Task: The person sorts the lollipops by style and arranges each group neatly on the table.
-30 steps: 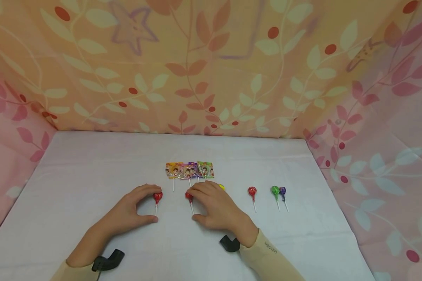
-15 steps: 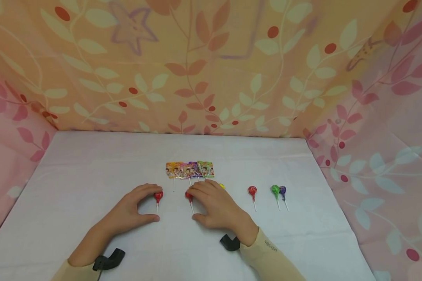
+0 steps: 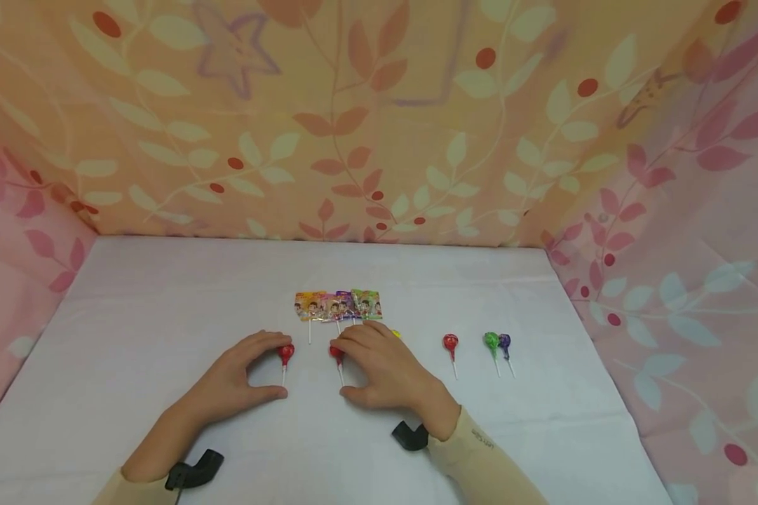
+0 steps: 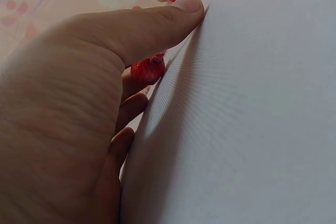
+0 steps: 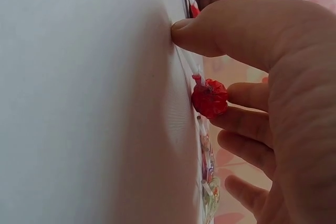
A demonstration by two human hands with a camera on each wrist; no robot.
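L hand (image 3: 230,375) is curving into a wide C, thumb-finger gap spanning approx. one lollipop's length; it's holding the left red lollipop (image 3: 286,353) end to end, fingertips at candy head, thumb at stick end. R hand (image 3: 385,365) is doing same w/ the middle red lollipop (image 3: 336,355), spare fingers fanning loosely per R wrist cam. Both pops are lying on white cloth (image 3: 164,294) btwn the hands, apart, heads away from person, sticks pointing back. End-to-end hold is prob. steadying round heads that'd roll & controlling stick angle.

Behind, flat packets are overlapping in a row: orange packet (image 3: 309,303), pink packet (image 3: 335,308), purple packet (image 3: 346,296), green packet (image 3: 369,304); printed faces are showing, prob. since flat shape isn't rolling. Yellow lollipop (image 3: 396,334) is mostly hiding behind R hand. Further right, a lone red lollipop (image 3: 451,341) is lying near green lollipop (image 3: 491,341) + purple lollipop (image 3: 505,341), which are sitting side by side, maybe paired on purpose.
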